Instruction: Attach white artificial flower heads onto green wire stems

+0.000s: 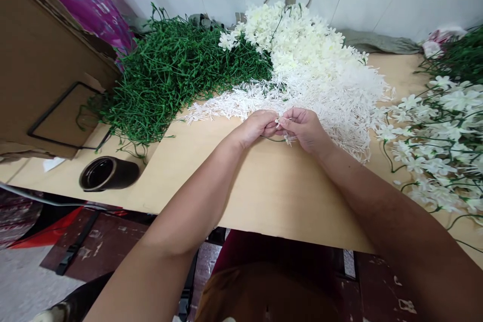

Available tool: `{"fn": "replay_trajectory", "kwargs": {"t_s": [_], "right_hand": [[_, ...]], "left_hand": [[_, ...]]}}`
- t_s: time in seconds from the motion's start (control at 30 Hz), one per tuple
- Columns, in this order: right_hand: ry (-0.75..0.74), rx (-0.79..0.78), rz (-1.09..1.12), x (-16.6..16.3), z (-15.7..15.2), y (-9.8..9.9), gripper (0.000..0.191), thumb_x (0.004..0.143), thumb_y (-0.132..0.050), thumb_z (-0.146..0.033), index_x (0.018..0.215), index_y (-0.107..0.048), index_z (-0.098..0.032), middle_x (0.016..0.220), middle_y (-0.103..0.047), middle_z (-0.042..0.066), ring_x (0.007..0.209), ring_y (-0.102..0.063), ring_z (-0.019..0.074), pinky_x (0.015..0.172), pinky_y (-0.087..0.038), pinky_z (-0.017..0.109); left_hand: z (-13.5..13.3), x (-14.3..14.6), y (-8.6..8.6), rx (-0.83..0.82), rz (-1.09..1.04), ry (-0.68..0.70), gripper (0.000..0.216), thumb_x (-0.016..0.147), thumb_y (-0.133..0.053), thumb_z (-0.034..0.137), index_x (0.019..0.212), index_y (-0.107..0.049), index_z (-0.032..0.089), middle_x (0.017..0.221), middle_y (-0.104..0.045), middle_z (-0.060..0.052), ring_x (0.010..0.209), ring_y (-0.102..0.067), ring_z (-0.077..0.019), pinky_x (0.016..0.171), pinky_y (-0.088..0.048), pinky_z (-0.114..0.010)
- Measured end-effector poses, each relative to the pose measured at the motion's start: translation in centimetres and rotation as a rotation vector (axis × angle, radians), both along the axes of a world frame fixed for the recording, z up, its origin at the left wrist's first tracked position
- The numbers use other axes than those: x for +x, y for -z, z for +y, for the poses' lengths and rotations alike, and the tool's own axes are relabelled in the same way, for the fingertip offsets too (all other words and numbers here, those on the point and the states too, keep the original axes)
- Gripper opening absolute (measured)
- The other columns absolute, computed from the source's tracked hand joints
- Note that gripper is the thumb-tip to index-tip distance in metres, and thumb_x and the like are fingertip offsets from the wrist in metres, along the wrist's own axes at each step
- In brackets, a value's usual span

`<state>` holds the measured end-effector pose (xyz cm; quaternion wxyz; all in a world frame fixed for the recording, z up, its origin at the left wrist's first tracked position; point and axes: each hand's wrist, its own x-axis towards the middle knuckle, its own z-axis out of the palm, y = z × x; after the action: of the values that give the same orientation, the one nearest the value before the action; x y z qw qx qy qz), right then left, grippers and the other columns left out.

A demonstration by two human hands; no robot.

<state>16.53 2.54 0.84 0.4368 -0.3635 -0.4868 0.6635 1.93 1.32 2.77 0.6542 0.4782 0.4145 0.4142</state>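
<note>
My left hand (257, 127) and my right hand (304, 127) meet over the wooden table (264, 186), fingers pinched together. Between their fingertips sits a small white plastic flower piece (278, 122), and a thin green stem (272, 139) shows just under the left hand. Right behind my hands lies a heap of white plastic sprigs (332, 98). A mound of white flower heads (298, 35) is piled further back, near the wall.
A big tangle of green stems (169, 70) covers the back left. Finished stems with white flowers (437, 136) lie at the right. A dark cup (107, 173) lies on its side near the front left edge, beside a brown cardboard box (45, 70).
</note>
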Motion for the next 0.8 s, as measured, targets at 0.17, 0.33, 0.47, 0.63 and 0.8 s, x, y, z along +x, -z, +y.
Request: {"fn": "replay_trajectory", "kwargs": {"t_s": [0.17,0.33,0.47,0.63,0.8], "right_hand": [[0.020,0.032,-0.045,0.3,0.0,-0.1,0.050,0.036,-0.097,-0.048,0.058,-0.065,-0.016,0.055,-0.067,-0.001,0.050,-0.059,0.0077,0.045,-0.048,0.018],[-0.014,0.043,-0.055,0.6,0.3,-0.1,0.047,0.043,-0.097,-0.044,0.060,-0.064,-0.015,0.058,-0.066,0.001,0.055,-0.059,0.0079,0.053,-0.050,0.019],[-0.070,0.021,-0.019,0.7,0.7,0.0,0.047,0.047,-0.096,-0.046,0.066,-0.065,-0.016,0.063,-0.066,0.000,0.059,-0.060,0.0085,0.059,-0.053,0.022],[-0.112,0.003,0.034,1.0,1.2,0.2,0.051,0.046,-0.095,-0.049,0.068,-0.063,-0.016,0.064,-0.065,0.000,0.059,-0.060,0.0089,0.056,-0.050,0.021],[-0.112,-0.028,0.046,1.2,1.4,0.0,0.051,0.044,-0.096,-0.047,0.067,-0.062,-0.016,0.066,-0.068,-0.001,0.058,-0.061,0.0094,0.055,-0.049,0.021]], "left_hand": [[-0.3,0.2,-0.2,0.058,0.049,0.006,0.042,0.083,-0.046,0.009,0.043,-0.035,0.017,0.040,-0.028,0.004,0.041,-0.022,-0.0037,0.044,-0.018,-0.018],[-0.4,0.4,-0.2,0.039,0.040,-0.019,0.043,0.084,-0.049,0.010,0.044,-0.034,0.017,0.040,-0.028,0.005,0.041,-0.022,-0.0039,0.044,-0.018,-0.018],[-0.2,0.3,0.2,0.019,0.002,-0.033,0.045,0.087,-0.049,0.013,0.045,-0.034,0.018,0.040,-0.028,0.005,0.040,-0.021,-0.0042,0.044,-0.018,-0.019],[0.0,0.2,0.4,0.021,-0.031,-0.089,0.049,0.093,-0.050,0.021,0.046,-0.040,0.015,0.042,-0.027,0.006,0.040,-0.021,-0.0035,0.043,-0.017,-0.018],[-0.1,0.3,0.4,0.024,-0.062,-0.124,0.043,0.093,-0.055,0.024,0.053,-0.047,0.014,0.046,-0.036,0.006,0.040,-0.024,-0.0026,0.043,-0.018,-0.018]]}}
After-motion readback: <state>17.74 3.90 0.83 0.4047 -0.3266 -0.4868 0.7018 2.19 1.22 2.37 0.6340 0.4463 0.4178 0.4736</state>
